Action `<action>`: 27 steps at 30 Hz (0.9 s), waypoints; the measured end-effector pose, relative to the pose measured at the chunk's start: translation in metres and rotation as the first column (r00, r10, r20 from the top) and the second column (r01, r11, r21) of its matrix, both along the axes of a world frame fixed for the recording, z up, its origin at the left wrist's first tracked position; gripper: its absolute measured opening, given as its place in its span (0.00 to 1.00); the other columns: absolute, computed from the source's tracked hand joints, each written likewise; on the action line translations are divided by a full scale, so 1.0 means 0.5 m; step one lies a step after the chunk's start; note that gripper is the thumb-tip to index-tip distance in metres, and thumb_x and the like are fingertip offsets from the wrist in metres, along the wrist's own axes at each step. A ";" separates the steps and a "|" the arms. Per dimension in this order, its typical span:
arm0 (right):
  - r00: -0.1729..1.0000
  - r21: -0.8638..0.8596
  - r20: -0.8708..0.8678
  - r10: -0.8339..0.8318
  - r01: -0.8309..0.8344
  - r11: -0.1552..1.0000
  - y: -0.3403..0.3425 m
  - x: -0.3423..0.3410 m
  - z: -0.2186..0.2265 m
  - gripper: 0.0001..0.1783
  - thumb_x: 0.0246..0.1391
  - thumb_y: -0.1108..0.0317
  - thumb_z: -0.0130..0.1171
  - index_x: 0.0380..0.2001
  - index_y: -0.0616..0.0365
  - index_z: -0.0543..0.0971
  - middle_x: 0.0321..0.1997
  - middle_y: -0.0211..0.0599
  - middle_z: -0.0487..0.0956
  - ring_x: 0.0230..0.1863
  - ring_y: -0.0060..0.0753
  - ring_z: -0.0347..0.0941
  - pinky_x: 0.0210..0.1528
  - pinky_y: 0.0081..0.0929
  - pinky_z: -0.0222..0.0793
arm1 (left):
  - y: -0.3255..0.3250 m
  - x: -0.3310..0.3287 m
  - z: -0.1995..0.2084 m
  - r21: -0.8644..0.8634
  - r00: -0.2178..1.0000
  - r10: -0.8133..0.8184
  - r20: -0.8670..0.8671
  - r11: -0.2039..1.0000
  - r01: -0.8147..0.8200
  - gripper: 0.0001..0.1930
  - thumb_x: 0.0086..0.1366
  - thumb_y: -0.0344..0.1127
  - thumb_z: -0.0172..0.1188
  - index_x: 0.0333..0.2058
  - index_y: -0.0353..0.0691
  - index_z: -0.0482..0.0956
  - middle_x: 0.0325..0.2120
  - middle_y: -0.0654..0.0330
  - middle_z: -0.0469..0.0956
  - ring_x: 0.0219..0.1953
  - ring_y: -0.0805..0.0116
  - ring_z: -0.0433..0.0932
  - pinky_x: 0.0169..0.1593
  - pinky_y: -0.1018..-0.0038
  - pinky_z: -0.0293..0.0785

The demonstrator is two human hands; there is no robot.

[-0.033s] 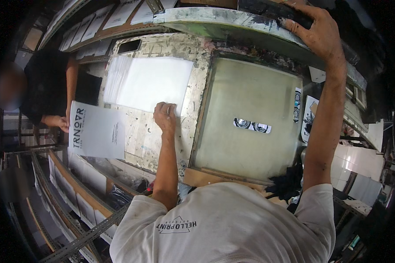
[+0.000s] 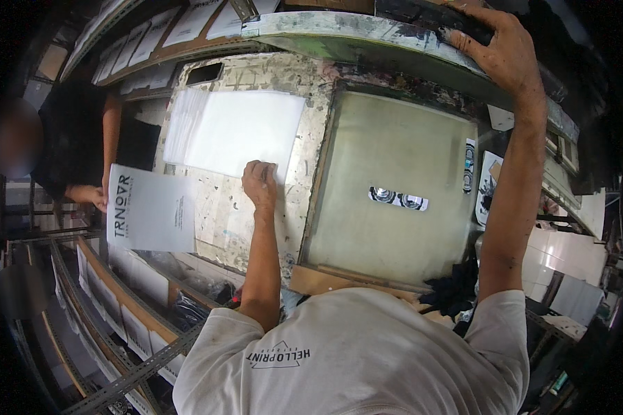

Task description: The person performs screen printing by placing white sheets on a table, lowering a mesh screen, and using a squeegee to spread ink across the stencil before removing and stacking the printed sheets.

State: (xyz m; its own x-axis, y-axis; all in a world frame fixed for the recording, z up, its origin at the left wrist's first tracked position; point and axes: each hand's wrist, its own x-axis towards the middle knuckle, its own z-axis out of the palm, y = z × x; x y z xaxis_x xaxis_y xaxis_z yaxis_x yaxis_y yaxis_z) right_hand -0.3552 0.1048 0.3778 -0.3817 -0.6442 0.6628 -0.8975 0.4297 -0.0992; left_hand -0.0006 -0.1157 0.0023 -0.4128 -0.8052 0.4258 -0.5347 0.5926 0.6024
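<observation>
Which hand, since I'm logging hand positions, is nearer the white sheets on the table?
Left. The left hand is at the near right corner of the white sheets; the right hand is farther off, to their right, at the raised frame.

Lettered pale sheet (image 2: pixel 163 220), lettered white shirt (image 2: pixel 367 346)

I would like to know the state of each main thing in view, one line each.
White sheets: flat, overlapping
Left hand: fingers curled at sheets' edge
Right hand: closed around dark bar
Printed sheet: held by co-worker's hand
Greenish panel: flat, printed strip on it
</observation>
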 end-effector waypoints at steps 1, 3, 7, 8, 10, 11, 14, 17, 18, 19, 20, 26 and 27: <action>0.999 -0.005 -0.035 -0.033 0.033 0.999 0.000 0.005 0.001 0.27 0.37 0.55 0.77 0.40 0.59 0.86 0.42 0.53 0.83 0.47 0.55 0.77 0.55 0.43 0.70 | -0.004 -0.006 0.006 0.005 0.997 -0.031 -0.071 1.000 0.031 0.11 0.51 0.33 0.72 0.36 0.43 0.88 0.36 0.57 0.79 0.40 0.56 0.76 0.42 0.61 0.72; 0.999 0.019 0.026 -0.031 0.031 0.999 0.006 -0.005 0.004 0.27 0.37 0.55 0.77 0.40 0.59 0.86 0.42 0.53 0.83 0.48 0.55 0.77 0.56 0.43 0.70 | 0.018 -0.032 0.047 -0.174 0.998 -0.018 0.052 0.984 0.027 0.09 0.50 0.32 0.73 0.33 0.42 0.88 0.34 0.56 0.79 0.36 0.55 0.76 0.40 0.61 0.72; 0.976 0.049 0.218 0.024 -0.036 0.998 0.006 -0.029 0.023 0.26 0.37 0.56 0.77 0.40 0.59 0.86 0.42 0.51 0.84 0.48 0.54 0.77 0.55 0.43 0.69 | 0.008 -0.020 0.043 -0.134 0.996 -0.055 0.077 0.989 0.065 0.08 0.50 0.31 0.74 0.30 0.39 0.86 0.34 0.55 0.79 0.36 0.55 0.77 0.39 0.62 0.73; 0.975 0.050 0.219 0.035 -0.047 0.998 0.005 -0.031 0.024 0.26 0.37 0.56 0.77 0.40 0.59 0.86 0.42 0.50 0.84 0.48 0.54 0.77 0.55 0.43 0.70 | 0.000 -0.014 0.027 -0.082 0.999 -0.040 -0.008 0.996 0.039 0.07 0.50 0.30 0.74 0.30 0.39 0.86 0.34 0.55 0.79 0.37 0.55 0.77 0.39 0.63 0.73; 0.976 0.042 0.210 0.056 -0.067 0.997 0.001 -0.029 0.029 0.26 0.37 0.57 0.77 0.40 0.59 0.86 0.41 0.49 0.84 0.47 0.54 0.77 0.53 0.43 0.70 | -0.018 -0.024 0.017 0.028 0.984 -0.001 -0.179 1.000 0.007 0.07 0.51 0.29 0.73 0.30 0.38 0.86 0.34 0.55 0.78 0.38 0.56 0.78 0.40 0.65 0.73; 0.977 0.032 0.201 0.071 -0.079 0.996 -0.003 -0.021 0.035 0.25 0.37 0.57 0.77 0.39 0.60 0.86 0.41 0.49 0.84 0.46 0.54 0.77 0.53 0.43 0.71 | -0.029 -0.023 0.016 0.022 0.969 0.021 -0.247 1.000 -0.016 0.06 0.52 0.28 0.73 0.29 0.38 0.86 0.34 0.55 0.78 0.39 0.57 0.78 0.40 0.66 0.73; 0.976 0.032 0.206 0.066 -0.074 0.997 -0.001 -0.028 0.023 0.24 0.37 0.57 0.77 0.39 0.60 0.87 0.40 0.49 0.85 0.45 0.53 0.78 0.51 0.42 0.71 | -0.012 -0.071 0.109 0.021 0.940 0.029 -0.339 1.000 -0.023 0.03 0.56 0.26 0.70 0.30 0.35 0.86 0.37 0.55 0.80 0.38 0.59 0.77 0.42 0.67 0.73; 0.965 0.033 0.244 0.102 -0.113 0.993 0.000 -0.044 0.022 0.24 0.37 0.57 0.76 0.38 0.60 0.87 0.39 0.49 0.85 0.44 0.52 0.79 0.51 0.40 0.72 | 0.030 -0.108 0.173 0.117 0.928 -0.348 -0.132 0.924 0.363 0.10 0.58 0.34 0.71 0.37 0.36 0.87 0.43 0.54 0.81 0.42 0.56 0.78 0.46 0.65 0.74; 0.959 0.036 0.260 0.111 -0.124 0.992 0.004 -0.050 0.023 0.24 0.38 0.57 0.76 0.38 0.60 0.87 0.39 0.49 0.85 0.44 0.51 0.79 0.51 0.40 0.72 | 0.055 -0.129 0.196 0.080 0.916 -0.401 -0.022 0.912 0.401 0.14 0.59 0.40 0.70 0.41 0.39 0.87 0.47 0.54 0.80 0.47 0.54 0.77 0.51 0.61 0.71; 0.961 0.039 0.255 0.108 -0.121 0.992 0.002 -0.051 0.021 0.24 0.38 0.57 0.76 0.38 0.60 0.87 0.39 0.49 0.85 0.44 0.51 0.79 0.51 0.40 0.72 | 0.082 -0.140 0.206 0.051 0.892 -0.442 0.092 0.897 0.439 0.18 0.60 0.45 0.69 0.45 0.42 0.86 0.51 0.54 0.79 0.52 0.52 0.76 0.56 0.57 0.69; 0.963 0.042 0.251 0.102 -0.116 0.992 -0.001 -0.051 0.020 0.24 0.38 0.57 0.76 0.38 0.61 0.86 0.39 0.49 0.85 0.44 0.51 0.79 0.51 0.40 0.72 | 0.103 -0.139 0.200 0.163 0.870 -0.432 0.237 0.901 0.403 0.25 0.63 0.55 0.64 0.53 0.47 0.83 0.61 0.53 0.73 0.66 0.47 0.66 0.66 0.47 0.57; 0.995 -0.003 0.061 0.074 -0.074 0.997 0.001 -0.031 0.010 0.25 0.39 0.54 0.76 0.38 0.61 0.86 0.40 0.51 0.85 0.43 0.52 0.80 0.50 0.41 0.73 | 0.173 -0.224 0.064 0.154 0.729 -0.556 0.398 0.824 0.545 0.24 0.69 0.55 0.55 0.59 0.54 0.78 0.70 0.59 0.61 0.73 0.41 0.50 0.72 0.37 0.39; 0.996 0.012 0.059 0.062 -0.063 0.998 0.003 -0.035 0.009 0.26 0.39 0.53 0.75 0.38 0.61 0.86 0.40 0.51 0.85 0.43 0.52 0.80 0.50 0.41 0.74 | 0.191 -0.252 0.053 0.138 0.722 -0.599 0.346 0.794 0.592 0.24 0.69 0.54 0.54 0.59 0.54 0.78 0.70 0.59 0.61 0.73 0.41 0.50 0.72 0.36 0.39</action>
